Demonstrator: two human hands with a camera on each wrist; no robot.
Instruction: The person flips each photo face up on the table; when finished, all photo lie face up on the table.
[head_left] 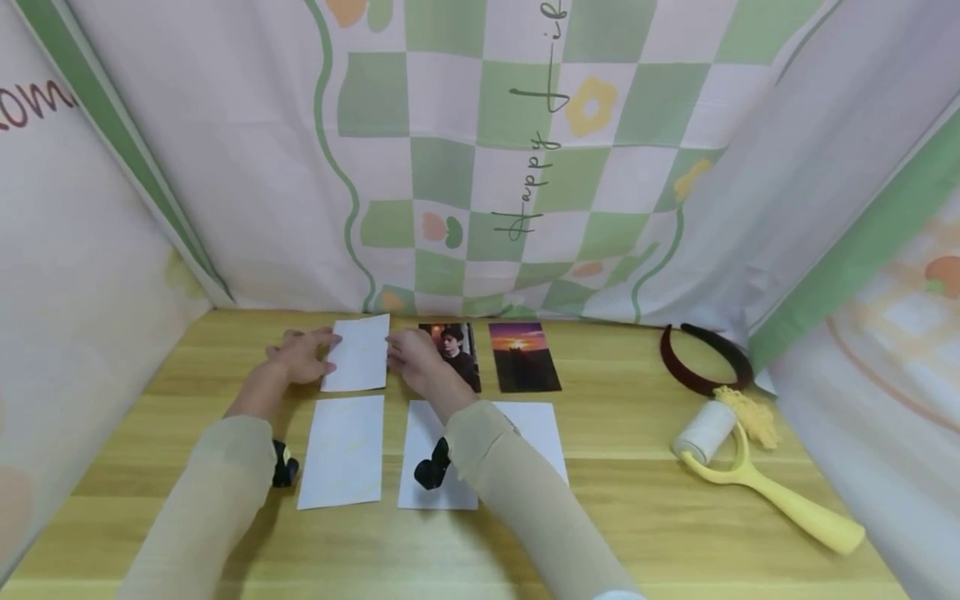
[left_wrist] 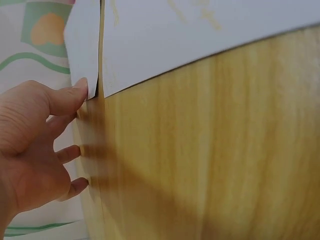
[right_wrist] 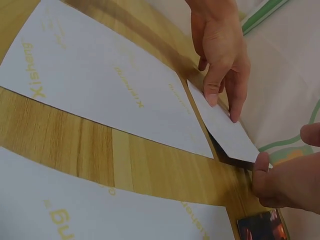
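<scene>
A photo print [head_left: 356, 354], white back up, is held by both hands at the back left of the wooden table. My left hand [head_left: 300, 354] pinches its left edge, thumb on top, other fingertips down by the table. At the opposite edge my right hand [head_left: 416, 354] pinches a corner; in the right wrist view that side of the print [right_wrist: 225, 127] is raised, its dark underside showing. Nearer me lies another white-backed print [head_left: 342, 450] with faint yellow lettering. Two more white sheets [head_left: 427, 433] lie partly under my right forearm.
Beside my right hand lie a face-up portrait photo [head_left: 463, 367] and a sunset photo [head_left: 523, 358]. To the right are a dark red headband [head_left: 675, 367], a yellow fringed bundle [head_left: 750, 414] and a white roll [head_left: 707, 429] on a yellow forked handle [head_left: 802, 508]. Patterned cloth [head_left: 510, 167] hangs behind.
</scene>
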